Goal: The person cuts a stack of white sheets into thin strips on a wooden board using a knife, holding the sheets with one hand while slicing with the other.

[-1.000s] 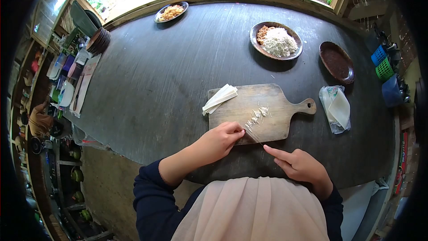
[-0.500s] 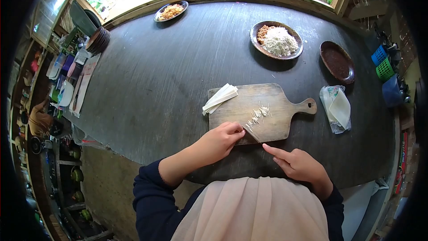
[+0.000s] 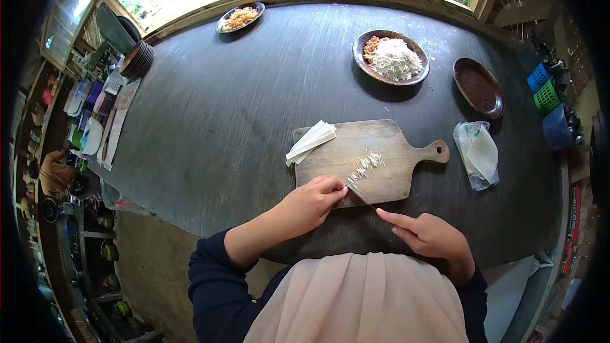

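The wooden cutting board (image 3: 391,181) lies at the table's near side, its handle to the right. My left hand (image 3: 316,202) is closed at the board's near edge, fingertips pinched on a white strip that the fingers mostly hide. My right hand (image 3: 427,235) is closed round a knife (image 3: 363,197); its thin blade slants across the board beside my left fingertips, and its handle is hidden in my palm. Fine white shreds (image 3: 365,165) lie in a loose line just beyond the blade. A stack of flat white strips (image 3: 311,141) rests over the board's far left corner.
Beyond the board stands a brown bowl (image 3: 361,71) of white shreds and orange-brown food. An oval brown dish (image 3: 478,87) and a plastic bag (image 3: 467,171) with white sheets lie to the right. Another plate (image 3: 222,28) of food sits far back. Stacked dishes (image 3: 138,60) stand left.
The knife and my right hand have shifted slightly to the right relative to the board. My left hand keeps its place. The whole view has moved a little.
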{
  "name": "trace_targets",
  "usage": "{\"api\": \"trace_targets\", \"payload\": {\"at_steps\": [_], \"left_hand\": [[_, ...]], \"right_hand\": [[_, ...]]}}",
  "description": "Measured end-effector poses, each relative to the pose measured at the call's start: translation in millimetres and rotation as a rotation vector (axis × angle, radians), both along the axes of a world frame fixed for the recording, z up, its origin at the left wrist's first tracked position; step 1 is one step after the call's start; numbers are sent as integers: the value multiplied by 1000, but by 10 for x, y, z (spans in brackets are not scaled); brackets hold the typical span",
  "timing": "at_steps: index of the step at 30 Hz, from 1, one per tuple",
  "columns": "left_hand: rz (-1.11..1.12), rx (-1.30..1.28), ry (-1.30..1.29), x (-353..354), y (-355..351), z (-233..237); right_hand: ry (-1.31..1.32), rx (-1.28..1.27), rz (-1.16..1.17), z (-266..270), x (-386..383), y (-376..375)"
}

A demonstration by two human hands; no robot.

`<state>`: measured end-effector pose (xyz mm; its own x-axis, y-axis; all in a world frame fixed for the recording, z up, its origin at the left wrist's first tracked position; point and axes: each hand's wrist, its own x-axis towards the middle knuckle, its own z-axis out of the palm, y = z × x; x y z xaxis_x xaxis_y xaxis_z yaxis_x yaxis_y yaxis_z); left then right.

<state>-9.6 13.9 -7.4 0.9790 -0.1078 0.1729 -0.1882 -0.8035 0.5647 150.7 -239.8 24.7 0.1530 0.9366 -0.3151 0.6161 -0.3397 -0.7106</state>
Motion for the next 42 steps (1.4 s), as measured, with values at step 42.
{"api": "trace_targets", "payload": {"at_steps": [42], "left_hand": [[3, 2, -2, -16, 7, -17]], "right_hand": [[46, 90, -26, -85, -35, 21]]}}
